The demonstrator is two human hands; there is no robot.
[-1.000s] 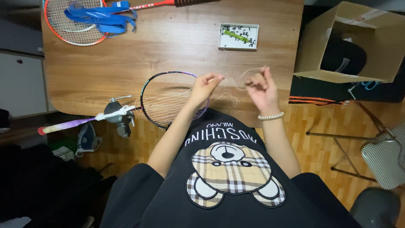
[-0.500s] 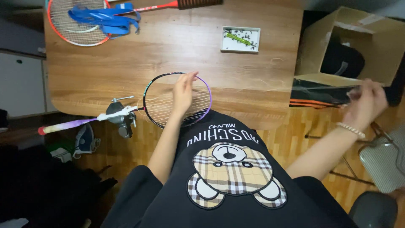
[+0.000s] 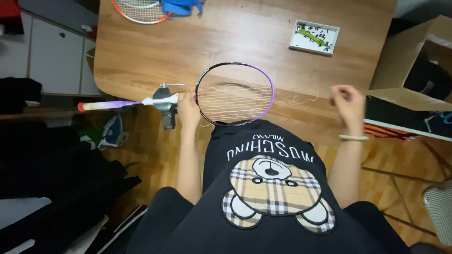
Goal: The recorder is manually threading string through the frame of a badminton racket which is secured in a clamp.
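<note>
Seen from above at a wooden worktop [image 3: 141, 61]: badminton racket [image 3: 234, 93] lying flat at the near edge, dark frame with a purple side, head partly strung, shaft held in a small metal clamp [image 3: 165, 101] and handle jutting left past the worktop's corner. Left hand [image 3: 188, 109] closed around the racket's throat, just beside the clamp. Right hand [image 3: 347, 101] well apart to the right, fingers curled shut, apparently pinching the end of a pale string [image 3: 296, 98] that trails loosely from the frame across the wood; the grip itself too small to make out with certainty. White tray [image 3: 314, 37] of small dark bits and a green item farther back; a second racket [image 3: 141, 7] with blue cloth at the far edge; open cardboard box [image 3: 414, 61] to the right. Likely light and springy, the frame; easily warped under uneven pull, so best held at throat or shaft, not across the strings. Thin, slick and prone to kinking, the string.
</note>
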